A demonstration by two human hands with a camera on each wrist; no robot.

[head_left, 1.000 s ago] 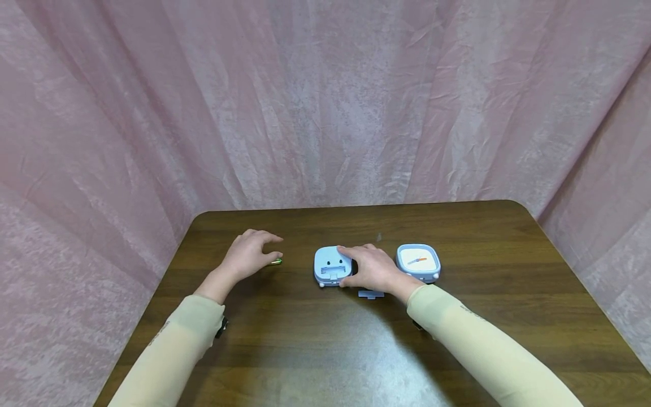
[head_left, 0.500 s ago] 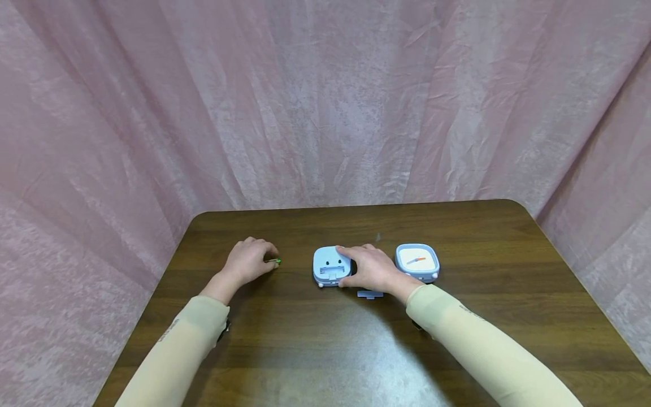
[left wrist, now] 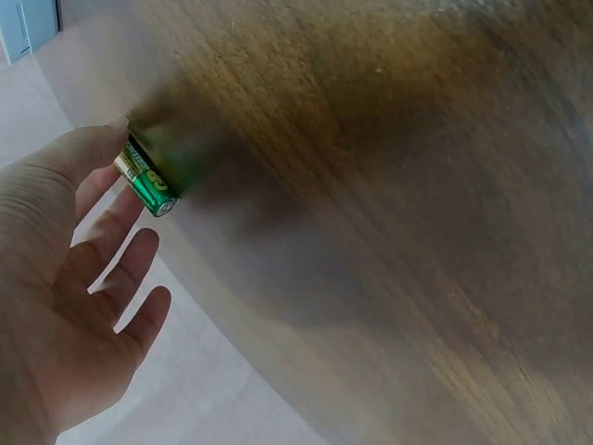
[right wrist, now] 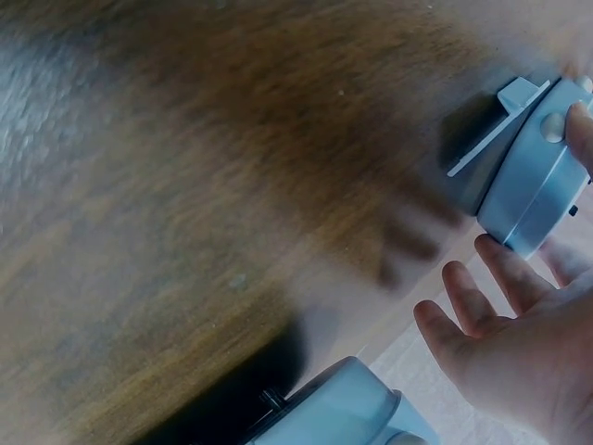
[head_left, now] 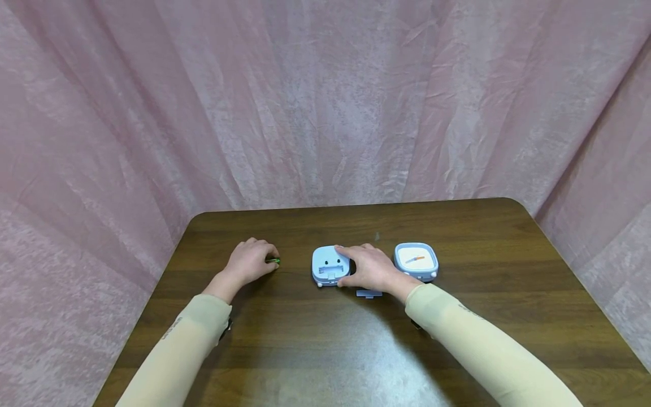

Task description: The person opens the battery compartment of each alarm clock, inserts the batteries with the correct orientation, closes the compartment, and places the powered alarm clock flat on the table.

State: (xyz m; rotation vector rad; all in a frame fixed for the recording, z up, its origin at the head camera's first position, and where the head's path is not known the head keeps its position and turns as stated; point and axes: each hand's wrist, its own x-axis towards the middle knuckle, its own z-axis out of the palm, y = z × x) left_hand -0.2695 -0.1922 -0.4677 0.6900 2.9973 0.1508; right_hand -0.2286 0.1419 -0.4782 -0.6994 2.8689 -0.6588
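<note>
My left hand (head_left: 249, 261) is low over the left part of the table. Between its thumb and fingertips it pinches a small green and gold battery (left wrist: 148, 183), whose flat end shows in the left wrist view. My right hand (head_left: 373, 268) grips the right side of a light blue clock (head_left: 321, 259), thumb at the near edge. The clock lies with its back up, and its battery compartment is uncovered. Close by on the table, just below the right hand, lies the light blue battery cover (head_left: 368, 294), seen edge-on as a thin plate (right wrist: 496, 132) in the right wrist view.
A second light blue clock (head_left: 416, 262) lies to the right of the right hand, white face up with an orange hand. Both stand on a brown wooden table (head_left: 305, 345) with rounded far corners. Pink curtains (head_left: 325, 102) hang behind and beside it.
My left hand has come down slightly and closed thumb and fingers on the battery, which lay on the table at its fingertips. The right hand stays on the clock.
</note>
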